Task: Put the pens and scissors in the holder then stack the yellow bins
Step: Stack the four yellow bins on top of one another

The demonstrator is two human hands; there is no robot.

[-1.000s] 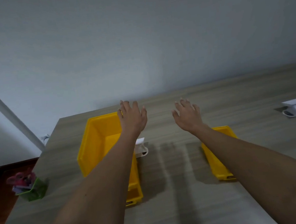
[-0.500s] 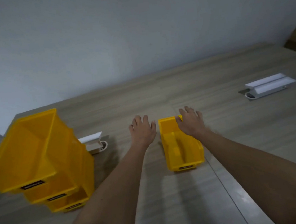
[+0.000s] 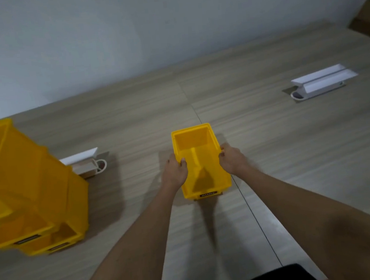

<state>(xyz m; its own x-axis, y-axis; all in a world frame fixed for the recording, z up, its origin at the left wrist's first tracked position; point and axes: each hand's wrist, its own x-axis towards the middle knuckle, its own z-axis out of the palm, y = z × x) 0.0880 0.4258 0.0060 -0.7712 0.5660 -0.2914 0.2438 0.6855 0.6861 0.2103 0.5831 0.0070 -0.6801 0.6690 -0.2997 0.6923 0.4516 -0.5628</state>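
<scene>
Four yellow bins are in view. One small yellow bin [image 3: 200, 161] sits between the fingers of both hands, its side rims under the fingertips. The other three form a stack of yellow bins [image 3: 29, 188], well apart to the left of the left hand's fingers. Two hands are visible: the left hand [image 3: 175, 171] and the right hand [image 3: 232, 159]. Two white fittings lie on the table: one [image 3: 84, 163] to the left of the fingers, one [image 3: 323, 81] far to their right.
</scene>
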